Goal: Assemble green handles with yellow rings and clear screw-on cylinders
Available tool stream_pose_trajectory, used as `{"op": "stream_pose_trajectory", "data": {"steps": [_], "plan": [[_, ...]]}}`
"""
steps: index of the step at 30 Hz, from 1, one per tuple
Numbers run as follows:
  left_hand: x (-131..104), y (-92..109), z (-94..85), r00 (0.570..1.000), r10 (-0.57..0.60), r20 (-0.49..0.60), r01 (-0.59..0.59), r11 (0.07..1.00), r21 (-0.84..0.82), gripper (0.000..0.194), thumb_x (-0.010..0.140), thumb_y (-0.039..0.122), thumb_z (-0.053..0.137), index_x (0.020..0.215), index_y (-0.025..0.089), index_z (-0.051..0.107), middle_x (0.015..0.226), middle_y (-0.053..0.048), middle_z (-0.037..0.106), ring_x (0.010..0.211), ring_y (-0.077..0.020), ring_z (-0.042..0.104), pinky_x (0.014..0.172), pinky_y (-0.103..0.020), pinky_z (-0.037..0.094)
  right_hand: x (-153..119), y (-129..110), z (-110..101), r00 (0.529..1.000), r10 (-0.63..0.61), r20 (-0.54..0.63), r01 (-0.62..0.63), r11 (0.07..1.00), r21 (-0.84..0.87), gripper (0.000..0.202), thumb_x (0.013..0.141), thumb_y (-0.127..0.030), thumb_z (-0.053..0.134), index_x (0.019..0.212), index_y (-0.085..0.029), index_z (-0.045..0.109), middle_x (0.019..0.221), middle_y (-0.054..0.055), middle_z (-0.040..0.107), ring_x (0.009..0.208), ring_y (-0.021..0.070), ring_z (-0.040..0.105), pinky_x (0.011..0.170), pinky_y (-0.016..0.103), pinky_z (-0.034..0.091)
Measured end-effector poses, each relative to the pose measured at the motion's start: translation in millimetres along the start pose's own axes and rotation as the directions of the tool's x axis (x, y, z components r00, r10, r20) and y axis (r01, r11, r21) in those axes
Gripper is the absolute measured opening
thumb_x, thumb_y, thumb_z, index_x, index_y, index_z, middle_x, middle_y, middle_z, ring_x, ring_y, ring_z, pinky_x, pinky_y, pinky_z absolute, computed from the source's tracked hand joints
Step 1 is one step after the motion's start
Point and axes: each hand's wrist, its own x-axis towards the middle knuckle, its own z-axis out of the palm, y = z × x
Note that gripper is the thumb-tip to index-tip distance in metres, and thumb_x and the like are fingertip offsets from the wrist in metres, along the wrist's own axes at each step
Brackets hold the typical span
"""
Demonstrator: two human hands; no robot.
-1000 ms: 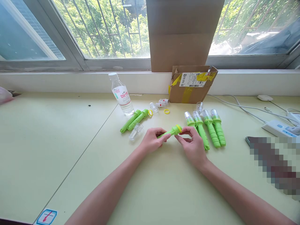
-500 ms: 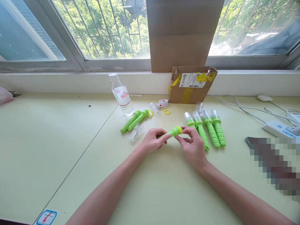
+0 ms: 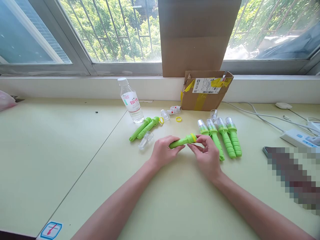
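Note:
My left hand (image 3: 163,151) is closed around a green plastic handle (image 3: 180,141), its thumb below and fingers above. A yellow ring (image 3: 193,137) sits around the handle's threaded right end. My right hand (image 3: 206,151) pinches at that end, fingertips on the yellow ring. Just right of it lie several green handles with clear caps (image 3: 222,138). To the left are two uncapped green handles (image 3: 147,128) and a clear plastic cap (image 3: 146,140) on its side. Beyond my hands lie a loose yellow ring (image 3: 178,119) and another yellow ring (image 3: 161,120).
A water bottle (image 3: 132,101) and an open cardboard box (image 3: 202,95) stand toward the window. Small clear and white parts (image 3: 173,110) lie before the box. At right are cables, a power strip (image 3: 297,137) and a blurred-out object (image 3: 290,173) on the table (image 3: 75,150).
My left hand has shifted its grip on the green handle: its thumb has moved from across the handle to below it, showing more of the handle. The right hand stays at the ringed end.

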Motion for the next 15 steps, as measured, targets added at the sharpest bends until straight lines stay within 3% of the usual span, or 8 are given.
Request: {"op": "stream_pose_trajectory", "data": {"steps": [5, 15], "plan": [[-0.6, -0.6, -2.0, 0.998, -0.001, 0.061, -0.001, 0.999, 0.035, 0.016, 0.081, 0.033, 0.069, 0.089, 0.019, 0.071, 0.082, -0.004, 0.072, 0.070, -0.0162, 0.062, 0.065, -0.027, 0.044, -0.2, -1.2, -0.5, 1.000, 0.017, 0.025, -0.016, 1.000, -0.026, 0.023, 0.079, -0.034, 0.072, 0.089, -0.023, 0.055, 0.104, 0.004, 0.058, 0.096, 0.0196, 0.063, 0.080, 0.042, 0.062], [0.3, 1.6, -5.7, 0.980, -0.104, 0.169, 0.109, 0.994, -0.024, 0.025, 0.085, 0.039, 0.063, 0.096, 0.019, 0.072, 0.084, -0.004, 0.074, 0.072, -0.0171, 0.063, 0.065, -0.026, 0.045, 0.9, -0.8, -1.5, 0.998, 0.037, 0.054, -0.028, 0.986, -0.165, 0.029, 0.079, -0.041, 0.071, 0.092, -0.022, 0.053, 0.108, 0.008, 0.059, 0.084, 0.0184, 0.063, 0.070, 0.038, 0.061]]}}
